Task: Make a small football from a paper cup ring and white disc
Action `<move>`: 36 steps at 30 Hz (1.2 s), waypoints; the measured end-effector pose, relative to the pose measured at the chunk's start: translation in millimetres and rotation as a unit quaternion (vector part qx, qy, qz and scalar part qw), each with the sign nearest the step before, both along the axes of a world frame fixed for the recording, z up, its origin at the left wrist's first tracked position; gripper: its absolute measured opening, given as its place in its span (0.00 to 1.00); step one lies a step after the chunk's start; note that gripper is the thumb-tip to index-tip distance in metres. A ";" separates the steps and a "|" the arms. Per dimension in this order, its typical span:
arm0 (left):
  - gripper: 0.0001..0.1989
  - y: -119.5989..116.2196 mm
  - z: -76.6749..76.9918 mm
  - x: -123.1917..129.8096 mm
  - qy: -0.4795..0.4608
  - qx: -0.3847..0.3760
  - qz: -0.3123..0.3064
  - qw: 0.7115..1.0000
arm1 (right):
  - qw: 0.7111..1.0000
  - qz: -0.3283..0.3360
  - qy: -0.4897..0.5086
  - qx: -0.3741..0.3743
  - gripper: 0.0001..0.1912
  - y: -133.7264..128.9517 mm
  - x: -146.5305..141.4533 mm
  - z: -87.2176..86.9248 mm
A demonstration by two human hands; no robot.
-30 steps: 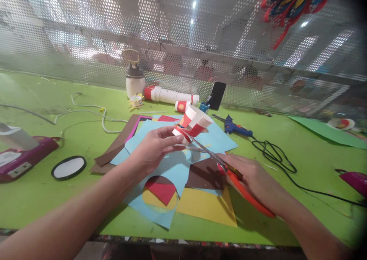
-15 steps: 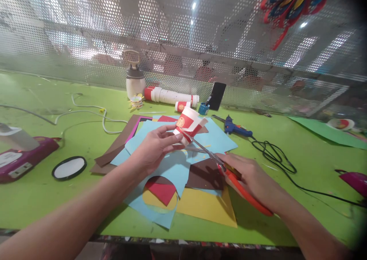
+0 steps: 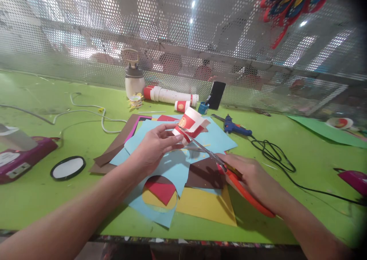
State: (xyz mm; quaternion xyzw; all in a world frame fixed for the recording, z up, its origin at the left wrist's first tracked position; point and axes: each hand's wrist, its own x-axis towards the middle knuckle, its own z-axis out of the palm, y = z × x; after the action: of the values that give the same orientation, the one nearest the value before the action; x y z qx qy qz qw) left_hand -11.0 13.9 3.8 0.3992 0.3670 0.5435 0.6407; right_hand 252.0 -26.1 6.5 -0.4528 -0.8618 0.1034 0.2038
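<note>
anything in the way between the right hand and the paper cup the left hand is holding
Only the scissors, which the right hand itself holds: their blades bridge the gap and reach the paper cup in the left hand. Nothing else visible stands between.

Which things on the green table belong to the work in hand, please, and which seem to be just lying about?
In use:
paper cup, held by the left hand
scissors, held by the right hand, blades at the cup

Seemingly lying about:
blue paper sheets
glue gun
white spray bottle
black phone
</note>
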 end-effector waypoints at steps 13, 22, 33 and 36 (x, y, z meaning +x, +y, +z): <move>0.22 -0.1 -1.1 -0.3 0.002 0.008 -0.013 1.000 | 1.000 0.010 -0.020 -0.022 0.26 6.3 3.9 -9.0; 0.21 -1.7 -1.4 1.0 0.021 0.022 -0.003 1.000 | 1.000 -0.001 -0.010 0.005 0.21 -0.8 -3.5 -0.1; 0.12 10.3 -0.7 -13.6 0.002 0.012 0.017 1.000 | 0.997 -0.056 0.051 -0.006 0.18 12.1 -1.0 -9.4; 0.09 15.9 2.0 -22.2 -0.008 -0.005 0.078 0.997 | 0.991 -0.132 0.026 -0.020 0.20 23.9 6.1 -9.1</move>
State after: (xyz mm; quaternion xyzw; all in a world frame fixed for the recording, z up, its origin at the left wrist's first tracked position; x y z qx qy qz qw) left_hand -33.1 29.9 5.8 0.3623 0.3944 0.5930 0.6013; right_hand 258.0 -2.2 -2.6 -0.5637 -0.7866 0.1044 0.2292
